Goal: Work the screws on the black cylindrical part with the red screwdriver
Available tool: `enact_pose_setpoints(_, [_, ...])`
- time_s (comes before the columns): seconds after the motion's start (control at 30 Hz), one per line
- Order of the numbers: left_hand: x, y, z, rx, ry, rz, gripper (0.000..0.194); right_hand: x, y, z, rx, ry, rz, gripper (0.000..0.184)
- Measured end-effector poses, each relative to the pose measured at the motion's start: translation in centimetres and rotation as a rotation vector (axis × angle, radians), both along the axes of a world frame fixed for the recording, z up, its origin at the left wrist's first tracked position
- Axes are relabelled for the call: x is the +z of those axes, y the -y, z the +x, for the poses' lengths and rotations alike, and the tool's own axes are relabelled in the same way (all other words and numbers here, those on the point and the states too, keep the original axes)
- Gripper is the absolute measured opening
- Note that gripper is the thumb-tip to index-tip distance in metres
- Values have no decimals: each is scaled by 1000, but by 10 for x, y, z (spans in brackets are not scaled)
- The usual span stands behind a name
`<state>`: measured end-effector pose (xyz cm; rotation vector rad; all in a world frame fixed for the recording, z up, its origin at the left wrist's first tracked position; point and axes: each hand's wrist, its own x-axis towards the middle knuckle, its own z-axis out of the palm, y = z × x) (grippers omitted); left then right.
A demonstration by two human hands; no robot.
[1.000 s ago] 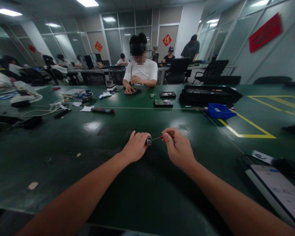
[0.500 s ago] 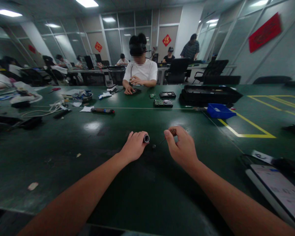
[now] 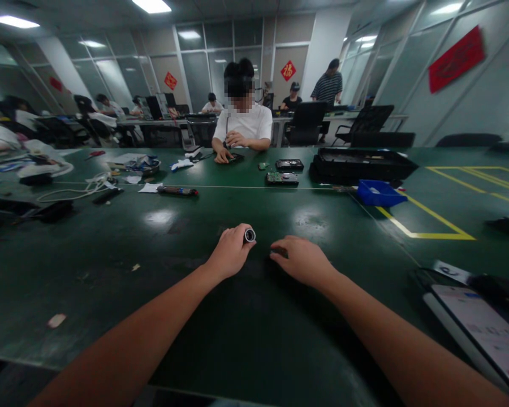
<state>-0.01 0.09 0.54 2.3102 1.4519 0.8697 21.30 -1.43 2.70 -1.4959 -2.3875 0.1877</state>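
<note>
Tube (image 3: 249, 235) sits in the left hand (image 3: 231, 252), fingers wrapped around it; right hand (image 3: 304, 260), pinch unclear, likely at pick-up, next needing a precise grip.

Tube (image 3: 249, 235) in left hand (image 3: 230, 250) is dark, silvery-rimmed; tabletop (image 3: 254, 339) beneath, green; beyond right hand (image 3: 301, 259): blue bin (image 3: 379, 193), yellow lines (image 3: 443, 235).

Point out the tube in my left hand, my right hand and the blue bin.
Tube (image 3: 249, 235): head view, its open end.
Right hand (image 3: 304, 259): head view, its back.
Blue bin (image 3: 377, 197): head view, its wall.
</note>
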Motion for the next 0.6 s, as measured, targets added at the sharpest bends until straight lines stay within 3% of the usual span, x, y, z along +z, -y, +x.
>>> enact_pose_setpoints(0.27, [-2,0,2,-4,29,-39,16,-3,0,-6,-17,105,-28,16])
enact_pose_setpoints(0.43, [-3,0,4,-47,70,-57,16,4,7,-7,-51,-83,69,19])
enact_pose_setpoints(0.6, [-1,7,8,-142,87,-43,12,7,20,-14,87,-254,172,18])
